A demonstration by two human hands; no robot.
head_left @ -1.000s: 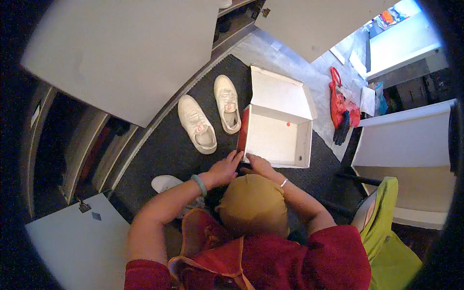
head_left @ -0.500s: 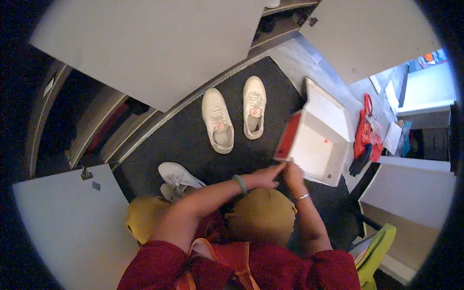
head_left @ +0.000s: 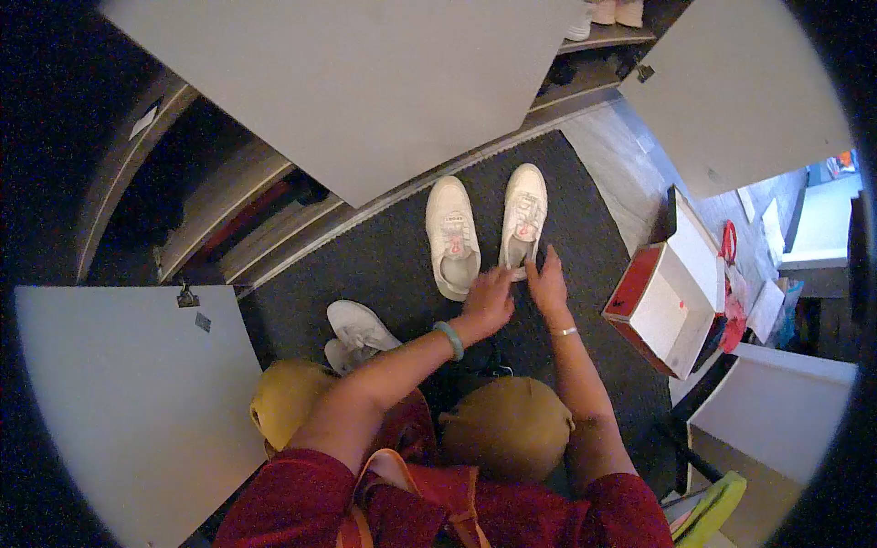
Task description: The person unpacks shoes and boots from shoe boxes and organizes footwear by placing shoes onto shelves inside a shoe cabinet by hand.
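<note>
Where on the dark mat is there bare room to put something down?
Bare mat lies between the paired shoes and the open box; another patch between the pair and the white shoe at lower left. Crowded: the pair's heels, beside left hand and right hand.

"Can you read any lettering from your end?"
"No, I can't make out a single word from here. The nearer white shoe has a small red mark near its opening, too tiny for me."
"And the other shoe?"
"Red mark there too, no clearer. The box has a dark mark on its red side, and I can't read that either."
</note>
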